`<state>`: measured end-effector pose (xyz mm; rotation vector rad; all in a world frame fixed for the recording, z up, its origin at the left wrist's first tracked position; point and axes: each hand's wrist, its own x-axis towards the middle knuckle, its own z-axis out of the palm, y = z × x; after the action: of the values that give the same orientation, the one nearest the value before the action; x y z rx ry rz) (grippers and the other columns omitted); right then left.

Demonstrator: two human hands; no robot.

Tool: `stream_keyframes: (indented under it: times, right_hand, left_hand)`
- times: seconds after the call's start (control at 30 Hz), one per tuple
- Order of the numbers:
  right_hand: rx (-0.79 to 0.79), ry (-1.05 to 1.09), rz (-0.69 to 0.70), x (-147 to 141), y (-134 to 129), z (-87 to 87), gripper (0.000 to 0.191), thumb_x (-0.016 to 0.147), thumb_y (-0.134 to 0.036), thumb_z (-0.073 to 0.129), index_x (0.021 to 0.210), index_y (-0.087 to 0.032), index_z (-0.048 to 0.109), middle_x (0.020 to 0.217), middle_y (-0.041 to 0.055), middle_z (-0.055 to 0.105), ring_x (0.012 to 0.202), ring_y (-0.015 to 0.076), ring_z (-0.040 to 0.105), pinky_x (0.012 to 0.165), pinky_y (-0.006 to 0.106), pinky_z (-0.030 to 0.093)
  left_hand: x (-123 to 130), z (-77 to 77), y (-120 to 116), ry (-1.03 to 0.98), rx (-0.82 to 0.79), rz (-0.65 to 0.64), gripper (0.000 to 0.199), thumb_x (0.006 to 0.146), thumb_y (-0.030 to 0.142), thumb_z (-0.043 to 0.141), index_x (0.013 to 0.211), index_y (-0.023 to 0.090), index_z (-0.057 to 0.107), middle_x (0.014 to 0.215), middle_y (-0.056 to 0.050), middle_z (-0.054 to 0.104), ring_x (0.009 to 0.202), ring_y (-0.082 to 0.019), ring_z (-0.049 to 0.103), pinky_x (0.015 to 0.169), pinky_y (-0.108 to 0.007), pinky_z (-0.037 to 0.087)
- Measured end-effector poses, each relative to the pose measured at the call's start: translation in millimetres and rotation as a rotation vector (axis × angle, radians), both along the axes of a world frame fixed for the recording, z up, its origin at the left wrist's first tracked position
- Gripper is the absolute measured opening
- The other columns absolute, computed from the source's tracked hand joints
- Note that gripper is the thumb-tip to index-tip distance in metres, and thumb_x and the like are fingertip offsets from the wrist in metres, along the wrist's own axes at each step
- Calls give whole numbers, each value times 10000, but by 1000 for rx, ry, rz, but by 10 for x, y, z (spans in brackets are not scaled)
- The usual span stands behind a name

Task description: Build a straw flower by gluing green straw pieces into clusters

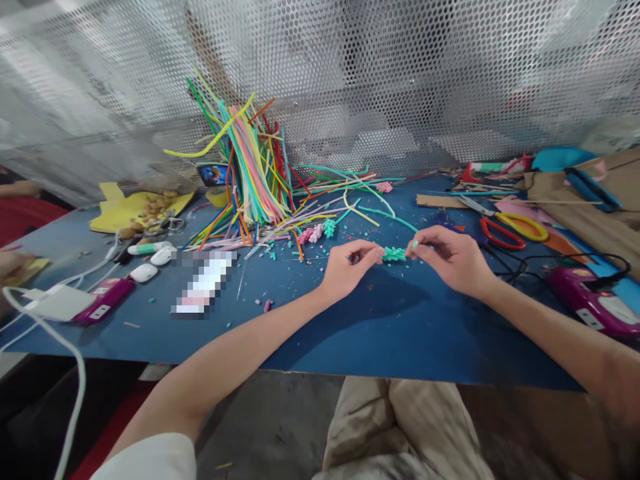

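Between my two hands, a little above the blue table (350, 347), is a small bushy green piece (395, 254). My left hand (349, 268) pinches its left end between thumb and fingertips. My right hand (453, 260) is closed at the other end, with a bit of green at its fingertips. A long green pipe cleaner (387, 215) runs from the back of the table toward my right fingers. Behind my left hand lie a similar green piece (329, 228), a pale pink one (316, 233) and a darker pink one (305, 236).
Many coloured pipe cleaners (257, 167) stand bundled against the perforated metal screen (415, 80). Scissors with red and yellow handles (503, 243) and a purple power strip (600, 300) lie right. At left are a blurred-out phone (206, 283), white earbuds (143, 273) and another person's hand (13, 263).
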<state>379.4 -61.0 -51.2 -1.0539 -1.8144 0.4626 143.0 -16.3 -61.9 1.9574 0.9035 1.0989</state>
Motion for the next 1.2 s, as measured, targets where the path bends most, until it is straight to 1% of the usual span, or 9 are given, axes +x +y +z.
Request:
stream_keyframes:
  times: [0.07,0.17,0.27,0.4,0.6,0.77,0.97,1.1,1.2]
  right_hand:
    - [116,-115,-57,87,35,28,53,936,-282,646,967,-263,684,904,8,737,810,174,696,764,328,553]
    - [251,-224,-75,191,98,67,61,937,-258,639,948,-270,697,955,13,745,879,184,703,846,341,550]
    - [233,-259,-113,250,144,70,81,951,-283,620,945,-271,700,953,9,753,874,186,712,826,336,555]
    - [172,-269,-149,290,164,41,101,951,-320,620,932,-272,707,936,-3,764,841,185,720,774,321,558]
    - [105,-252,-193,339,175,21,103,949,-317,624,942,-280,720,881,-29,768,773,159,718,740,286,547]
    - [88,-240,-207,357,183,18,117,949,-324,615,946,-275,722,885,-21,773,771,163,722,746,290,552]
    - [92,-241,-199,337,188,11,118,950,-342,618,939,-286,721,888,-19,768,786,176,723,744,311,560]
    - [155,-247,-174,320,208,8,115,942,-358,629,943,-295,725,937,-1,767,846,207,720,802,368,573]
    - [201,-248,-138,308,219,12,127,948,-358,619,951,-298,730,964,11,761,884,216,717,843,394,574]
  left_hand:
    - [-40,-21,102,77,94,42,260,940,421,634,937,192,755,808,-16,746,657,-114,568,634,-252,449]
    - [-87,-62,245,224,249,24,176,948,351,630,1005,220,733,906,-5,741,751,-129,585,754,-284,482]
    - [-99,-85,309,289,364,-9,149,965,313,606,1001,221,717,946,-12,729,821,-144,598,823,-310,492]
    - [-90,-89,304,327,435,-13,149,974,316,595,997,221,708,987,-16,727,873,-156,614,886,-339,493]
    - [-99,-140,332,388,412,-20,187,960,340,621,1096,229,684,1081,-24,699,1034,-174,623,979,-366,480]
    - [-106,-186,372,493,397,-40,254,946,410,635,1131,242,684,1118,-36,671,1075,-190,613,1007,-386,466]
    - [-105,-219,408,531,369,-85,188,937,372,654,1071,245,692,1065,-9,696,1019,-170,629,974,-362,463]
    - [-96,-241,426,529,312,-93,193,925,353,669,1080,238,675,1000,2,718,937,-167,638,882,-333,487]
    - [-86,-241,430,526,300,-100,184,936,347,656,1075,227,674,980,-4,728,913,-166,646,867,-329,490]
